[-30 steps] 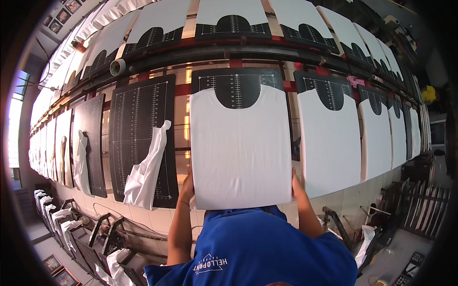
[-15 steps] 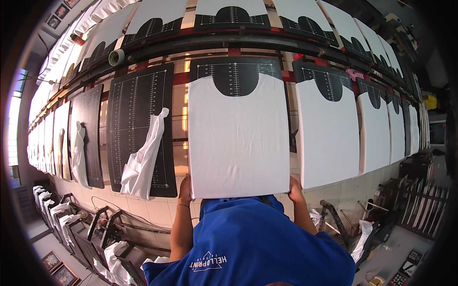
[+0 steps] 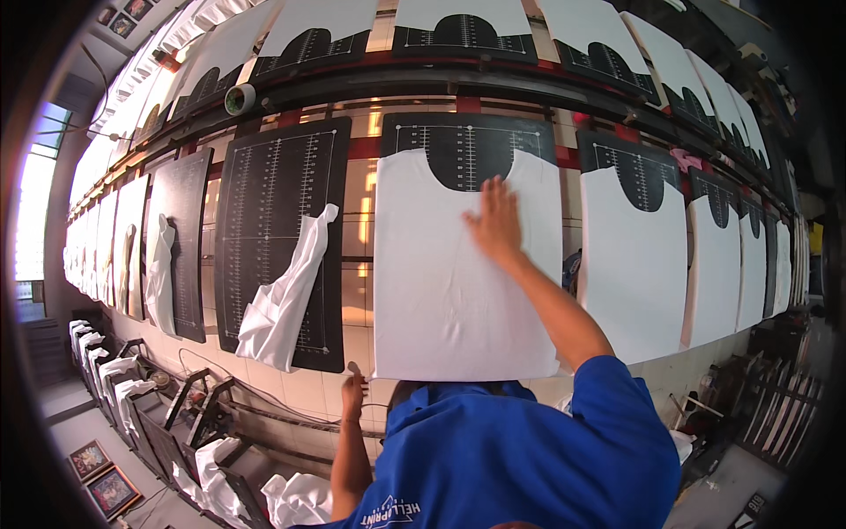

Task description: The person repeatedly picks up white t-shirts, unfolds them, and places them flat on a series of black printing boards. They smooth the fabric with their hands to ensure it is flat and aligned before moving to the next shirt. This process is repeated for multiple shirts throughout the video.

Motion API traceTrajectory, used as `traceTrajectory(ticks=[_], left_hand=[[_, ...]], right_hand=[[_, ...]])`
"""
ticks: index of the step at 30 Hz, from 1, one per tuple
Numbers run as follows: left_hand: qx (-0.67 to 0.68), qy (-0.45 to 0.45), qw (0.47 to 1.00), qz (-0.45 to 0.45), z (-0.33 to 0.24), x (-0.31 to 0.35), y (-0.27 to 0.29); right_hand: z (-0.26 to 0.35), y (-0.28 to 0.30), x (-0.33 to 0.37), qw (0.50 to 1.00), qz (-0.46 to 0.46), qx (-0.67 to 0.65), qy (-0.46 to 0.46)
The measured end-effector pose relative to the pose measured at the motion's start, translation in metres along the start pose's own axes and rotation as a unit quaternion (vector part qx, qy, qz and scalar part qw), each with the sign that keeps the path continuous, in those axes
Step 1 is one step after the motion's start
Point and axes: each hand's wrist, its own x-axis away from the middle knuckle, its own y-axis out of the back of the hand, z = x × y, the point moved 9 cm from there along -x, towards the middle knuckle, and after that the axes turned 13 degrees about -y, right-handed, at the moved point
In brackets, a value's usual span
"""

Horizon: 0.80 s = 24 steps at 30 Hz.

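A white T-shirt (image 3: 458,273) is stretched over a black printing board (image 3: 538,137) in front of me. The board's upper end, marked with white rulers, shows through the curved neck opening. My right hand (image 3: 496,222) lies open on the cloth just below the neckline, slightly blurred, its fingers pointing to the far end. Low on the left, beside the near corner of the board, my left hand (image 3: 354,390) is off the cloth, holding nothing, with its fingers apart. Faint creases run down the lower middle of the shirt.
To the left stands a bare ruled board (image 3: 242,194) with a crumpled white T-shirt (image 3: 286,304) lying on it. A dressed board (image 3: 633,273) is on the right. Beyond a dark rail (image 3: 352,94) sits another row of boards. A tape roll (image 3: 239,100) rests by that rail.
My right hand has left the shirt's lower right corner and moved up onto the cloth near the neckline. My left hand has let go of the lower left edge. The view has shifted slightly.
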Motion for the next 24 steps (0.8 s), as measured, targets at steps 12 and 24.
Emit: traceTrajectory(ticks=[12, 24], left_hand=[[0.051, 0.126, 0.991, -0.003, 0.135, 0.175, -0.04], [0.161, 0.124, 0.978, -0.048, 0.07, 0.149, -0.037]], right_hand=[[0.088, -0.035, -0.158, 0.972, -0.021, 0.106, 0.207], [0.059, -0.061, 0.249, 0.834, 0.265, -0.084, 0.476]])
